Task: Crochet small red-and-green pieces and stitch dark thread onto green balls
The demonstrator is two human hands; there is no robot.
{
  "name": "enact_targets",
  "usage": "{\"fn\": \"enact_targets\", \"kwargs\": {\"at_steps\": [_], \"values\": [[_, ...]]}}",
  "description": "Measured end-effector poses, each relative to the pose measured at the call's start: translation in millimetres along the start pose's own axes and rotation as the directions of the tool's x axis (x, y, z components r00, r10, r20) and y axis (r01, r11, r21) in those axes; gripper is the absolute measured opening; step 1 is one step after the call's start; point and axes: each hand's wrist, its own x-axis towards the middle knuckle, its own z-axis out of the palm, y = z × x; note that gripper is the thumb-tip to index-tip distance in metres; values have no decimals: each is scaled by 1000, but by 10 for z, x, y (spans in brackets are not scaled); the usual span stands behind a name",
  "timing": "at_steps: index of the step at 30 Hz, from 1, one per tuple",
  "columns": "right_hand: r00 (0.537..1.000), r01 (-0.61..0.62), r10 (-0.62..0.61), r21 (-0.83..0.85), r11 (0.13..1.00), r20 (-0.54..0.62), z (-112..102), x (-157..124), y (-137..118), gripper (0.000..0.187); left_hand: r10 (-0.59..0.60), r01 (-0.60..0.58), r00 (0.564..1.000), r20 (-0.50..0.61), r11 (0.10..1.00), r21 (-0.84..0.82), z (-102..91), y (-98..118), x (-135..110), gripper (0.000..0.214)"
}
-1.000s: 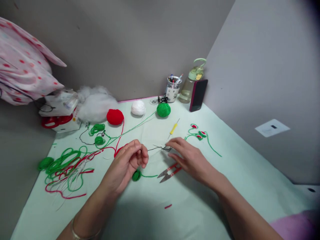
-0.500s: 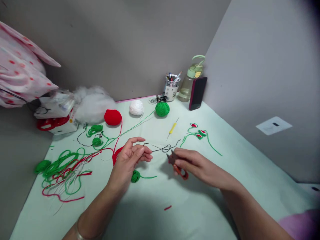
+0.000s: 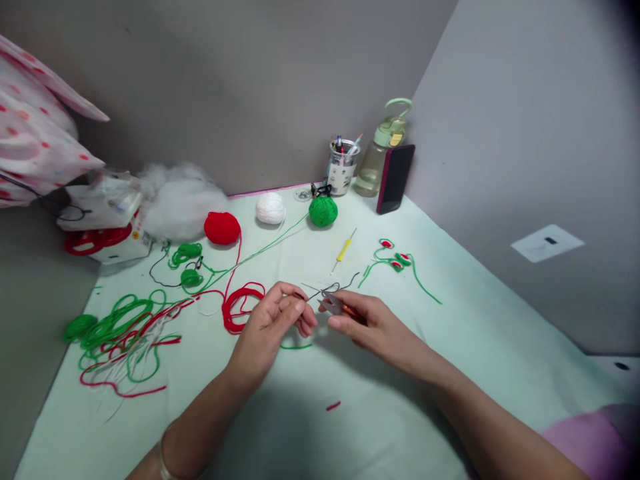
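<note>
My left hand [image 3: 277, 323] is curled, its fingertips pinching a thin black thread [image 3: 333, 288] just above the pale green table [image 3: 410, 373]. My right hand [image 3: 365, 323] is closed round small red-handled snips [image 3: 337, 305], whose blades point left at the thread between the two hands. The green crochet piece seen earlier is hidden under my left hand; only its green tail [image 3: 296, 346] shows.
A red yarn loop [image 3: 240, 307] and a tangle of green and red yarn [image 3: 125, 333] lie left. Red [image 3: 222, 227], white [image 3: 270, 207] and green [image 3: 323, 211] yarn balls, a yellow hook [image 3: 344, 250], stuffing [image 3: 180, 203], pen cup [image 3: 341, 170], bottle [image 3: 383, 157] and phone [image 3: 395, 179] stand behind.
My right hand took the snips off the table and brought them left to the thread. My left hand moved right over the green piece, still pinching the thread.
</note>
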Motion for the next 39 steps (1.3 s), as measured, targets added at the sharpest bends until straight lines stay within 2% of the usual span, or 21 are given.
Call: {"fn": "enact_targets", "kwargs": {"at_steps": [5, 9, 15, 23, 39], "values": [[1000, 2, 1, -117, 993, 27, 16, -16, -21, 37, 19, -21, 1000, 15, 994, 111, 27, 19, -33, 20], [999, 0, 6, -134, 991, 45, 4, -20, -36, 36, -2, -6, 1000, 30, 971, 239, 56, 40, -69, 32], [990, -15, 31, -115, 993, 139, -37, -13, -38, 40, -19, -17, 996, 89, 921, 389, 66, 39, -96, 37], [978, 13, 8, -100, 995, 207, -71, -16, -54, 39, -19, -30, 993, 116, 913, 407, 54, 83, -118, 41], [981, -38, 40, -15, 999, 189, -60, -18, -40, 44, -15, -36, 993, 119, 906, 421, 46, 85, -123, 31]]}}
